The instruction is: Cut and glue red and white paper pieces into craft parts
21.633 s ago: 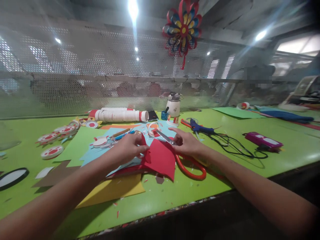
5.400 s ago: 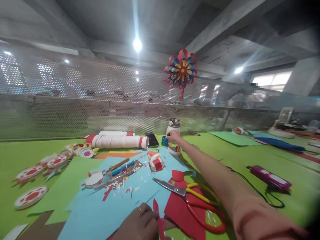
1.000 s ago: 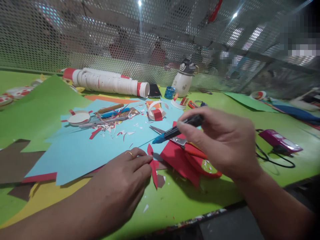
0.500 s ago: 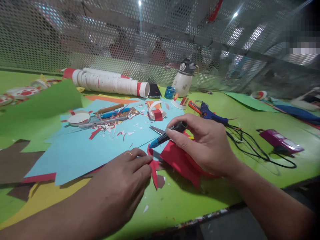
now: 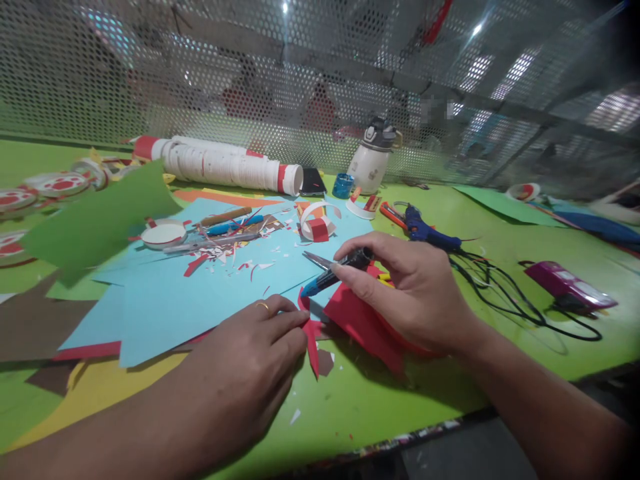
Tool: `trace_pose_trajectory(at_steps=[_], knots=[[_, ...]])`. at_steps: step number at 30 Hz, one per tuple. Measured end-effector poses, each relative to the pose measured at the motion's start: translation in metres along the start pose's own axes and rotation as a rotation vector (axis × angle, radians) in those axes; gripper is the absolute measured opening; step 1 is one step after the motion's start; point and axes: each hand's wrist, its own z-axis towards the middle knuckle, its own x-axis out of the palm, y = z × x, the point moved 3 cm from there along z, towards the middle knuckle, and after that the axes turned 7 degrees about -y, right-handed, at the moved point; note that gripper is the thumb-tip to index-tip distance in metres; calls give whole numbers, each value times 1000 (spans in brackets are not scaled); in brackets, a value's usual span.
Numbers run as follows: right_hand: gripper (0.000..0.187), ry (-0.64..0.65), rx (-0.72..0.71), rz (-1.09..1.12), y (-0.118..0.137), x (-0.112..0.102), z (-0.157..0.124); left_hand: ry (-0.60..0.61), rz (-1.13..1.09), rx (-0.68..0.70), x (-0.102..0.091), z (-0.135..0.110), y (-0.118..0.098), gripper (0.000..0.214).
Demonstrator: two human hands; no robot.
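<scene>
My left hand (image 5: 250,360) rests on the green table (image 5: 380,407), its fingertips pinched on a small cut piece of red paper (image 5: 311,337) at the edge of a light blue sheet (image 5: 200,293). My right hand (image 5: 407,293) grips a black applicator with a blue tip (image 5: 335,273), held like a pen. Its tip points down and left, just above the red piece. Under my right hand lies a larger red sheet (image 5: 365,323), and scissors blades (image 5: 316,260) stick out behind the applicator.
A row of white and red cups (image 5: 220,167) lies at the back by a perforated metal screen. A white bottle (image 5: 373,163), a small blue pot (image 5: 343,185), a blue glue gun (image 5: 425,230) with black cable, a magenta device (image 5: 565,283) and paper scraps surround the work.
My right hand has come down and left with the applicator, bringing its blue tip close to the red piece. My left hand has stayed on the piece. The green sheet at left shifted.
</scene>
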Motion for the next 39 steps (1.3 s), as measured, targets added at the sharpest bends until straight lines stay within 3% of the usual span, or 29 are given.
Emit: trace_pose_trajectory(at_steps=[10,39], knots=[[10,19,-10,-4,1,1,-1,48,7,-16,3,-1,2,22],[7,45,-4,-19,0,1,0,39,-21,-35,3,-3,3,22]])
